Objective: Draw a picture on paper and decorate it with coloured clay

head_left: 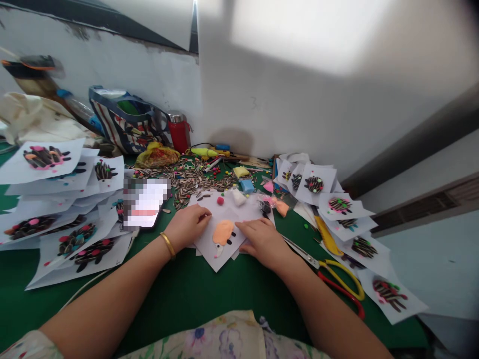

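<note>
A white sheet of paper (220, 260) lies in front of me, turned cornerwise. On it is a hedgehog-like figure with an orange clay body (223, 232), a white snout, a pink nose and black feet. My left hand (188, 227) rests at the sheet's left side, fingers curled in and pressed together; whatever they pinch is hidden. My right hand (265, 243) lies on the right side, fingers stretched toward the figure, holding nothing. Just behind the figure sit a red clay ball (220, 201) and a white clay lump (238, 198).
Sunflower seeds (187, 182) spread across the back of the green table (179, 314). Stacked finished pictures (77, 242) stand left, more pictures (364, 247) right. Scissors (342, 279), a yellow cutter (329, 237), a phone (149, 207), a red bottle (178, 133) and clay packs (247, 186) surround the sheet.
</note>
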Available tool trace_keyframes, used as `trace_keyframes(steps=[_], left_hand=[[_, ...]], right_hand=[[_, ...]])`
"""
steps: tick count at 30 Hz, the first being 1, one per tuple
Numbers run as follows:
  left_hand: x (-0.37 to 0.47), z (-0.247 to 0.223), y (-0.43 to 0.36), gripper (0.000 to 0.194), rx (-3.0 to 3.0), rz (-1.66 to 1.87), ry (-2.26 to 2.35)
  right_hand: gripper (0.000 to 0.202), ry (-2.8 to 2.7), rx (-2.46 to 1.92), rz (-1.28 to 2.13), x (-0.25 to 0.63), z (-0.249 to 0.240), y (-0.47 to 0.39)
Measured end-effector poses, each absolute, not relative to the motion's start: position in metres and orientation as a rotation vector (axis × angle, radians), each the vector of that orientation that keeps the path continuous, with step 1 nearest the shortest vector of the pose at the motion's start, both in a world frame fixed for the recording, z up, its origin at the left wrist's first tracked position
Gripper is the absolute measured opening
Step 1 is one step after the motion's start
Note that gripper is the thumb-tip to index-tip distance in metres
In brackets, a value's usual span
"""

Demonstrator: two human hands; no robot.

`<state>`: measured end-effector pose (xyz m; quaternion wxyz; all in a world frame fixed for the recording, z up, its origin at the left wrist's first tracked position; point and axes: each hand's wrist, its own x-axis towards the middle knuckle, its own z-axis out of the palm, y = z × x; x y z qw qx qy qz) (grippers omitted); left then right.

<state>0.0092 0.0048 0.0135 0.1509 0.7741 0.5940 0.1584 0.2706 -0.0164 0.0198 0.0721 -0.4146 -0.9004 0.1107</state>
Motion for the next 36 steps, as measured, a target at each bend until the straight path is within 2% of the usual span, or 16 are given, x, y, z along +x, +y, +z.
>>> trace_keyframes(steps=[9,18,26,31,36], left_hand=[[0.009,0.014,0.004,0.033,2.215,0.414,1.711],[0.01,0.02,0.003,0.02,2.157,0.257,1.728],[0.013,0.029,-0.008,0.017,2.113,0.235,1.701],[0.012,0.04,-0.02,0.018,2.067,0.364,1.75],[0.001,0.031,-0.036,0.011,1.896,0.741,1.87]], right_hand=[[0.056,-2.713,-1.321,0.249,0.262,0.02,-0.02],[0.054,-2.674,-1.32,0.28,0.27,0.013,-0.012],[0.02,-2.586,-1.547,0.102,0.283,0.015,0.001],[0.016,-2.619,-1.631,0.016,0.28,0.01,0.001],[0.015,-2.642,-1.697,-0.079,0.278,0.008,0.006]])
